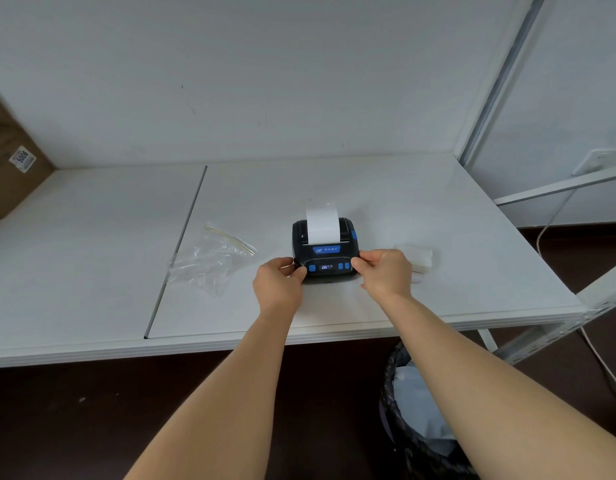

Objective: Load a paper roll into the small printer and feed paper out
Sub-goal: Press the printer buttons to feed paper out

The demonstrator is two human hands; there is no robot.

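Observation:
A small black printer with blue buttons and a lit display sits on the white table. Its lid is closed and a strip of white paper stands up out of its slot. My left hand grips the printer's front left corner, thumb near a blue button. My right hand holds the front right corner, fingertips at the blue buttons there.
An empty clear plastic bag lies left of the printer. White folded paper pieces lie right of my right hand. A cardboard box stands far left. A bin with a black liner sits under the table edge. A shelf post rises at right.

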